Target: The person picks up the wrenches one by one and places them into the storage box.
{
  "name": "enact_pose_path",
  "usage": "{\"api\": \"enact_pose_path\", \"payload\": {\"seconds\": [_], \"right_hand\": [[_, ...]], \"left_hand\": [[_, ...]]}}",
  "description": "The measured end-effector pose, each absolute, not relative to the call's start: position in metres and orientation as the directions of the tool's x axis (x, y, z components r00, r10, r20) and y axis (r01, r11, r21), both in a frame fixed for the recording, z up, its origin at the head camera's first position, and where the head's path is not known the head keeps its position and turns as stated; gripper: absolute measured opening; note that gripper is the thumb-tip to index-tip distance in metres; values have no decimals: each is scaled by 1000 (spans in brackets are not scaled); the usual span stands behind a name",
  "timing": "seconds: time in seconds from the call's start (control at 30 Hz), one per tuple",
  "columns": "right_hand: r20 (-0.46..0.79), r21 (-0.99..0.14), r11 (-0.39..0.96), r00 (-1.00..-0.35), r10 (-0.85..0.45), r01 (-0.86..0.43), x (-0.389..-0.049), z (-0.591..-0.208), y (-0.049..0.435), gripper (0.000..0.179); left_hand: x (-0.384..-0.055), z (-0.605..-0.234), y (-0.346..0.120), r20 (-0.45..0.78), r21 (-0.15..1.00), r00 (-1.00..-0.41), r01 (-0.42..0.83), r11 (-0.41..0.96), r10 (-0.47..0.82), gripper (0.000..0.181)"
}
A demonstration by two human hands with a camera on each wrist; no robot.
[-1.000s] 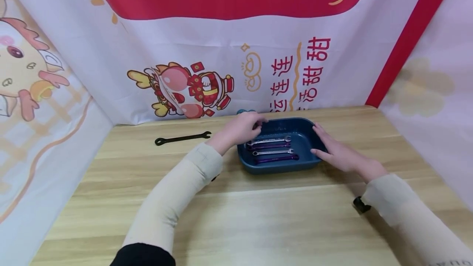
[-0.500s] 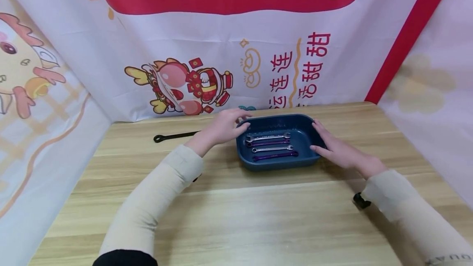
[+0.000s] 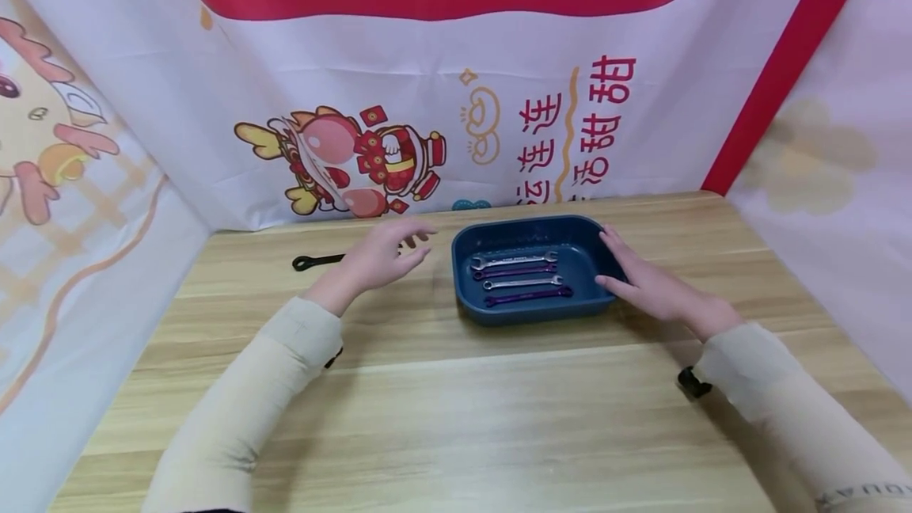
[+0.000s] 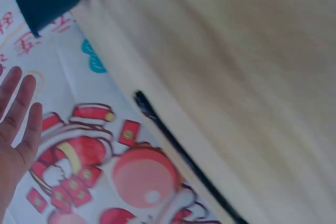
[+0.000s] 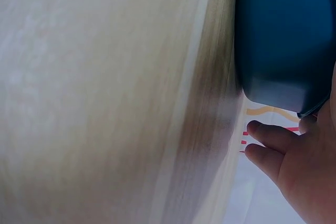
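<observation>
My left hand (image 3: 388, 254) hangs over the table left of the blue tub, its fingers loosely spread and holding nothing. It partly hides a black wrench (image 3: 313, 262); the left wrist view shows more of this wrench (image 4: 184, 153) near the table's back edge. The dark blue tub (image 3: 536, 310) holds a large silver wrench (image 3: 514, 260), a smaller silver wrench (image 3: 523, 284) and two purple wrenches, one purple wrench (image 3: 529, 296) being nearest the front. My right hand (image 3: 651, 285) rests at the tub's right end, thumb over the rim, fingers spread along the back right corner.
The wooden table (image 3: 456, 418) runs back to a printed cloth wall (image 3: 556, 38) with red and white patterns. More cloth (image 3: 841, 165) closes off the right side, and another printed sheet (image 3: 93, 275) stands at the left.
My left hand has moved left from above the tub's left end, past its rim, to over the black wrench. The right hand stays at the tub. The wrenches inside lie as before.
</observation>
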State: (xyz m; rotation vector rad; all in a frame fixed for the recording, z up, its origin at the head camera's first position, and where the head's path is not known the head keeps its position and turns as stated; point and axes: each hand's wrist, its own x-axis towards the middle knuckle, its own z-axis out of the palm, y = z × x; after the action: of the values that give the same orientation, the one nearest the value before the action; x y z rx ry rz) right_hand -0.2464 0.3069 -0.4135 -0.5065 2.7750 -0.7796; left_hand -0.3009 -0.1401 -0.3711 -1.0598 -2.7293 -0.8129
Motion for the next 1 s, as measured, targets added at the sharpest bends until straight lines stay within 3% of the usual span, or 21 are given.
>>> {"api": "enact_pose_path", "payload": {"seconds": [0.43,1.0], "right_hand": [[-72,-532,792,-916,-394,-299,-247,-413,307,85],[-89,-536,797,-920,-382,-279,-242,-412,307,84]], "left_hand": [[-307,-387,-191,201,486,-806,575,658,556,27],[-329,-403,-234,79,497,-863,468,731,499,42]]}}
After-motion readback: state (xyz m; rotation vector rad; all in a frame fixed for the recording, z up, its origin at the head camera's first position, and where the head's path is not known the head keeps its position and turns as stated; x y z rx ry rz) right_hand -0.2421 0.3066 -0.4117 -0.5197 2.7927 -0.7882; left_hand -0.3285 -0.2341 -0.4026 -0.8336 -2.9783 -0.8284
